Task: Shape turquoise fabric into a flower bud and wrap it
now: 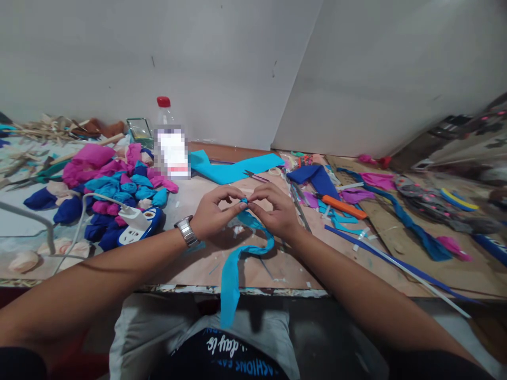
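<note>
Left hand (214, 214) and right hand (277, 211) pinched together on the rolled tip of a blue strip (233, 264) above the worktop (198, 195). Only the tip rolled so far; long tail hanging loose. Finished rolls (119, 190) piled left.

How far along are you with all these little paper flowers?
Done: a pile of rolled buds in pink, turquoise and dark blue lies at the left. In hand: both hands, left hand and right hand, pinch a turquoise strip. Left: most of that strip hangs unrolled.

Dim, flat indoor light from above; soft shadows beneath the forearms, wide-angle bending at frame edges, corners slightly blurred.
</note>
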A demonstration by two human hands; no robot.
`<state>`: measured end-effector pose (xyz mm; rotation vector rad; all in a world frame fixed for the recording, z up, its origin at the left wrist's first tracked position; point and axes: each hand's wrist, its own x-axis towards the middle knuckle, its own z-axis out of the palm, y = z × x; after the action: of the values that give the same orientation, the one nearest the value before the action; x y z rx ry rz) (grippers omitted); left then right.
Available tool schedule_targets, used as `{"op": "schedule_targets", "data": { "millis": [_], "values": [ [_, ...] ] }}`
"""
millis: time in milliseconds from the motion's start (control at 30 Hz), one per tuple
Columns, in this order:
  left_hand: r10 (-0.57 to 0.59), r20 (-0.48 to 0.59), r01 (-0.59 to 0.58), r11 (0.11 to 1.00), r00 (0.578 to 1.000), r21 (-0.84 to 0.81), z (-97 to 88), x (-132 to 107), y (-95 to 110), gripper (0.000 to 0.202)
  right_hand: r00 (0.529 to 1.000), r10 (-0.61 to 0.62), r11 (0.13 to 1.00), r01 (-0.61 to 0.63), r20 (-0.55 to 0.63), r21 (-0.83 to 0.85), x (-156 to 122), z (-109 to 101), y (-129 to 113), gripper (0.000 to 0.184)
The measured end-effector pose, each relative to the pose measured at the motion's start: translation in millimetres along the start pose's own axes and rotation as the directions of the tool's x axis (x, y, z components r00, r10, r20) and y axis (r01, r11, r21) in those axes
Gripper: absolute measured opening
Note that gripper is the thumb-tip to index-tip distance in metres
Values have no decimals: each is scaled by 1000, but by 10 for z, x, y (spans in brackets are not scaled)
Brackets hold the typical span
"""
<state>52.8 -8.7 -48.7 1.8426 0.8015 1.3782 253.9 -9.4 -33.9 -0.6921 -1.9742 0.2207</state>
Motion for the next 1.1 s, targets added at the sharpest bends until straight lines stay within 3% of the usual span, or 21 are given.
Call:
{"op": "schedule_targets", "data": {
  "millis": [267,600,933,1100],
  "values": [
    [-53,2,53,992,999,-115,8,0,-18,27,999,-7,1000,6,50,16,-8,-1,3,15],
    [-121,-8,118,982,993,-149,26,-5,-3,32,999,-11,999,9,35,42,-5,10,-19,4],
    [-137,-39,132,984,990,-117,14,12,26,36,988,-23,994,5,154,112,-5,-45,-72,22],
    [-213,-20,210,973,977,-93,10,13,26,47,962,-55,996,34,267,85,-14,-18,-26,48]
  ]
}}
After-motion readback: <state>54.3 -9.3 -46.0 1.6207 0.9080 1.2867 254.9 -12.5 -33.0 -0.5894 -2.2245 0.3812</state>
